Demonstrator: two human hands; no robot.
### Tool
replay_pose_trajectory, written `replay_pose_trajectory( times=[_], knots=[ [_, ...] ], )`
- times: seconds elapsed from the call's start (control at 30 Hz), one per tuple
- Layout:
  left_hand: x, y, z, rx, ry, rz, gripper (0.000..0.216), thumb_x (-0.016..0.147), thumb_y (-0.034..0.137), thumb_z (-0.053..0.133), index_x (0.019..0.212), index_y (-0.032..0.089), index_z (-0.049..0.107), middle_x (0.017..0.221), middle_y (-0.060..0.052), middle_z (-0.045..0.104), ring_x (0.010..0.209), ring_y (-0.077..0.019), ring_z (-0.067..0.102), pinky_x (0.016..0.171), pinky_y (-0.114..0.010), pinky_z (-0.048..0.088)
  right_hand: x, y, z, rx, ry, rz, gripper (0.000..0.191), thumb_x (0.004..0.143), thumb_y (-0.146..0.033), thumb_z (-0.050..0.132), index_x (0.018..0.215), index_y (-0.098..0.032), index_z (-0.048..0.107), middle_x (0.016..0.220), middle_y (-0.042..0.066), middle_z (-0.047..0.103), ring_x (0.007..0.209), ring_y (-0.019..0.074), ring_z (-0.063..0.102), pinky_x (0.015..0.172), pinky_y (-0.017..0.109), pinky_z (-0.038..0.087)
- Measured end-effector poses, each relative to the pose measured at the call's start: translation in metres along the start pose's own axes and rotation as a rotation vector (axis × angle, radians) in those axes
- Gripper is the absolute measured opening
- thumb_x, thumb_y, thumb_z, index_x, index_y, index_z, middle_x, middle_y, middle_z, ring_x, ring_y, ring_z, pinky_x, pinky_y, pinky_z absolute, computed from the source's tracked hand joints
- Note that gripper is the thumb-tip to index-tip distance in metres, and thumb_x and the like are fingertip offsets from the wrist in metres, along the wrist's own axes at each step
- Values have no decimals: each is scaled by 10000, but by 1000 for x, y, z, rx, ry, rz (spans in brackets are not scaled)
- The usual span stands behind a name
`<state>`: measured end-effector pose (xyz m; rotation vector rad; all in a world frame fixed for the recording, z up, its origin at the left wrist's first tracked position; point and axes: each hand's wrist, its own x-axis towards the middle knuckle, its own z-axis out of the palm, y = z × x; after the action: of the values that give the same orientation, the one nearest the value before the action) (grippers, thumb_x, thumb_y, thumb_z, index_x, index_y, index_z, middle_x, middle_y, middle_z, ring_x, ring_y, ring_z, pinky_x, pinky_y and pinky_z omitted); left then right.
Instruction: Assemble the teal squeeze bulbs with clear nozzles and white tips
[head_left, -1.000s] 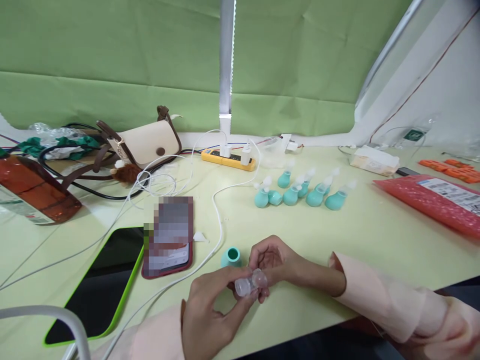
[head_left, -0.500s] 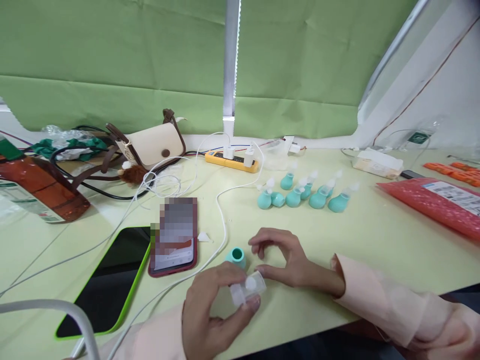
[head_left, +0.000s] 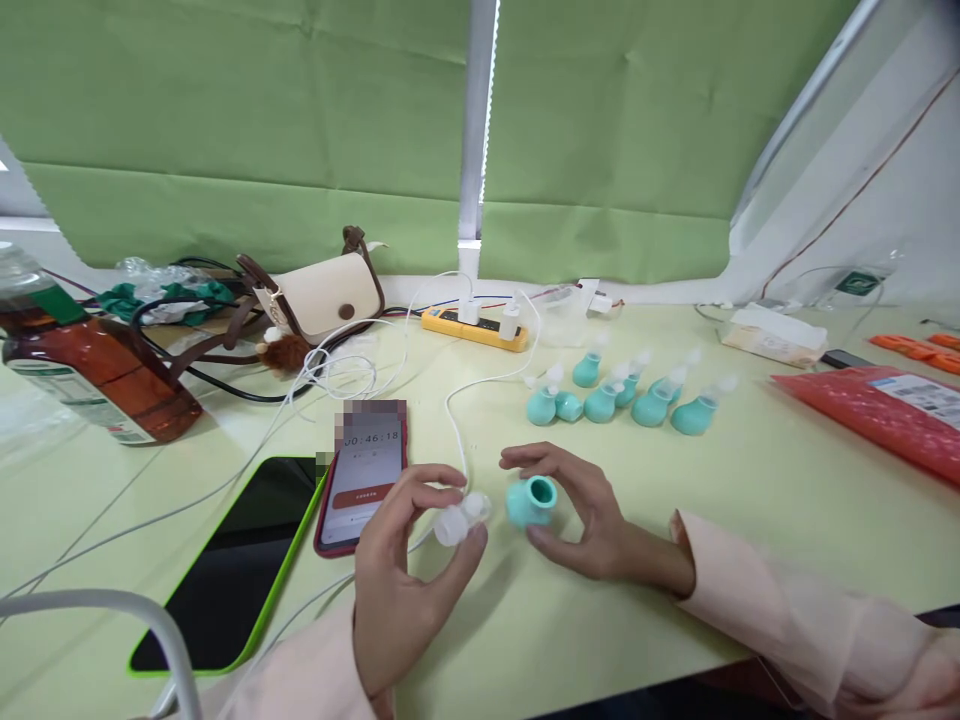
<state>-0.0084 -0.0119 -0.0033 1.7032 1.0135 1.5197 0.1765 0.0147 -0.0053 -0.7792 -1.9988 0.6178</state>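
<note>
Between its thumb and fingertips, my left hand (head_left: 416, 570) pinches a translucent plastic nozzle piece (head_left: 459, 518), tilted with its round end upward. Just to the right of it, my right hand (head_left: 589, 515) grips a teal rubber bulb (head_left: 517, 505) from its right side, thumb below and fingers above. The bulb's round dark mouth faces up toward me, a short gap from the nozzle piece. Farther back stand several more teal bulbs (head_left: 600, 402) fitted with translucent tips; one small bulb (head_left: 568, 406) among them lies on its side.
A phone with a running timer (head_left: 367, 470) and a green-cased phone (head_left: 232, 560) lie on the left. White cables (head_left: 450, 400) cross the table to a yellow power strip (head_left: 480, 332). A bottle (head_left: 112, 370), a bag (head_left: 330, 295) and a red bubble mailer (head_left: 862, 405) lie around.
My right hand has closed on the teal bulb, which has moved right from behind my left hand. The nozzle piece has been turned and raised a little. The view has shifted slightly.
</note>
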Motion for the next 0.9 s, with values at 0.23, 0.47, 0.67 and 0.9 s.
replay_pose_trajectory(
  times=[0.23, 0.47, 0.67, 0.9],
  knots=[
    [2, -6, 1, 96, -133, -80, 172, 704, 154, 594, 873, 183, 585, 833, -46, 660, 752, -182, 612, 680, -300, 490, -6, 3, -18, 2, -86, 131, 366, 710, -215, 551, 1055, -214, 429, 1010, 74, 520, 915, 198, 504, 759, 323, 433],
    [1, -2, -1, 300, -304, 13, 154, 809, 268, 476, 923, 203, 557, 765, -14, 622, 700, -160, 574, 611, -253, 456, -4, -8, -30, -130, -299, 190, 287, 794, -308, 470, 1058, -217, 401, 915, 44, 516, 822, 171, 485, 659, 267, 405],
    [5, 2, -1, 326, -563, -114, 230, 851, 302, 359, 667, 195, 445, 617, 22, 471, 560, -123, 442, 511, -228, 344, -1, -11, -33, -163, -429, 184, 241, 800, -325, 456, 997, -194, 408, 790, 17, 514, 684, 128, 458, 588, 235, 386],
    [19, -3, -4, -349, -887, -705, 281, 822, 374, 394, 623, 177, 375, 493, 71, 270, 437, -72, 215, 398, -207, 173, 1, -10, -33, -259, -509, -30, 236, 781, -286, 455, 982, -174, 401, 753, 16, 517, 609, 111, 448, 565, 240, 356]
  ],
)
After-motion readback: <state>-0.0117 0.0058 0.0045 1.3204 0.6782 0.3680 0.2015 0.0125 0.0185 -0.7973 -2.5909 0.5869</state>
